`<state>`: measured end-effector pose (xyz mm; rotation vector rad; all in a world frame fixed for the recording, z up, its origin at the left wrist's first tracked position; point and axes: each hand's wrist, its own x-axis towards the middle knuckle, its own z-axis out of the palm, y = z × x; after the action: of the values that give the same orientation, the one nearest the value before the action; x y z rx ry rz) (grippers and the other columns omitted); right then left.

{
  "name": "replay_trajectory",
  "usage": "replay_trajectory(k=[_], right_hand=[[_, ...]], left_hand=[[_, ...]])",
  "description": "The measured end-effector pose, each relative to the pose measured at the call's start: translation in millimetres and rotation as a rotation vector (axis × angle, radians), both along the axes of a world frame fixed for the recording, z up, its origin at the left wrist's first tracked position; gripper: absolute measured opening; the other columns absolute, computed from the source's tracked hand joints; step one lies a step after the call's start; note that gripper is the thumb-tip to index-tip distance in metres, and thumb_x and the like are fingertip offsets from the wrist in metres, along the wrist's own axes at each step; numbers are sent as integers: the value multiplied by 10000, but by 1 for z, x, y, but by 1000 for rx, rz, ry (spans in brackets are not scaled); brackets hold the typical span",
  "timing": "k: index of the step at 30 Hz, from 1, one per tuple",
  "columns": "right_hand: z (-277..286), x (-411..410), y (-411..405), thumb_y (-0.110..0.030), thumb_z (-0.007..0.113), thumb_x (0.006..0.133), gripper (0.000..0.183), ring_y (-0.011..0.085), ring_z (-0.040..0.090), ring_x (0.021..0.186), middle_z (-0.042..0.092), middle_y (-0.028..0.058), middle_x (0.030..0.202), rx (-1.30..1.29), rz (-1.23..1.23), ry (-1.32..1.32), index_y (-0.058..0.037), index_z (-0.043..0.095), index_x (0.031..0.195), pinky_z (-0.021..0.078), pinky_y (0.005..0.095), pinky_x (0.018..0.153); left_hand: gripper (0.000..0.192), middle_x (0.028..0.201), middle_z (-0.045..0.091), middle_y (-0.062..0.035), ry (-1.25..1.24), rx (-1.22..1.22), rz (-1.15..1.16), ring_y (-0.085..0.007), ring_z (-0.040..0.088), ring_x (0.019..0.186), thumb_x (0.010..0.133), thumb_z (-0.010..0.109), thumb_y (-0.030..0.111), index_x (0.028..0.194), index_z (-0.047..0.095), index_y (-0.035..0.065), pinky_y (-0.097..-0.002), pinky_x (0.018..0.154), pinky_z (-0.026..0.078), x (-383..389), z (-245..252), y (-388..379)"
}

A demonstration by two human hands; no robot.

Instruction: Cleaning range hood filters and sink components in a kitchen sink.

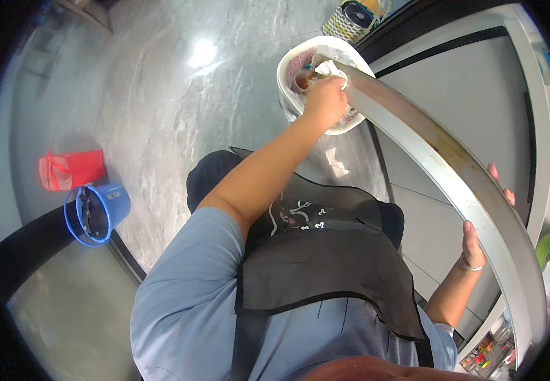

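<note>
My left hand point(327, 102) is closed on a crumpled white tissue or cloth point(330, 70), at the upper end of a long metal channel point(427, 138). That end lies over a white waste bin point(282, 76) with a liner and refuse inside. Brown stains mark the channel's inner face. Farther down its length, my right hand point(475, 245), with a bracelet at the wrist, grips the channel, thumb on the near side and fingertips showing beyond the far edge. The channel looks curved in this wide view.
A blue bucket point(119, 205) with dark contents and a red bag point(87, 166) stand on the grey floor point(160, 95) at left. A woven basket point(341, 26) stands behind the bin. Along the right runs a pale panel point(475, 95) with a dark edge; small items lie at lower right.
</note>
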<state>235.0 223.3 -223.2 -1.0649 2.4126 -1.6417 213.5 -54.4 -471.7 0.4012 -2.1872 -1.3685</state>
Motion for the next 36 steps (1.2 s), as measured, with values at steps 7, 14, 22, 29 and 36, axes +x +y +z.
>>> replay_trajectory(k=[7,14,22,29,36], right_hand=[[6,6,-12,-170,746,659,735,346,310,1282,308,278,1361,29,-8,8,-145,349,1277,269,457,1050],[9,6,-14,-176,752,646,737,344,287,1293,263,274,1386,60,23,1,-155,347,1262,267,451,1054],[13,8,-11,-211,720,670,774,379,244,1310,290,290,1368,125,-8,35,-117,321,1327,209,487,1065],[12,9,-14,-161,753,632,759,348,301,1282,302,271,1363,89,-13,-9,-159,339,1269,269,458,1052],[9,9,-12,-156,748,634,762,351,305,1279,314,274,1352,62,-32,-13,-142,331,1271,264,468,1052]], left_hand=[[189,933,623,-171,96,-53,25,-328,575,895,721,572,8,901,631,8,-401,797,453,-10,-13,-5],[221,920,612,-158,-22,49,49,-330,570,885,708,580,-28,921,604,22,-406,794,450,-15,-16,-9],[245,1056,591,-173,32,81,100,-320,552,990,727,595,-11,972,597,-13,-365,864,435,-28,-27,-8],[301,1132,567,-190,14,-115,137,-311,521,1068,738,550,-8,1031,615,-8,-390,922,393,-36,-45,-6],[413,1226,498,-204,-114,-103,101,-368,474,1092,735,523,-4,1145,563,15,-408,967,345,-39,-46,-7]])
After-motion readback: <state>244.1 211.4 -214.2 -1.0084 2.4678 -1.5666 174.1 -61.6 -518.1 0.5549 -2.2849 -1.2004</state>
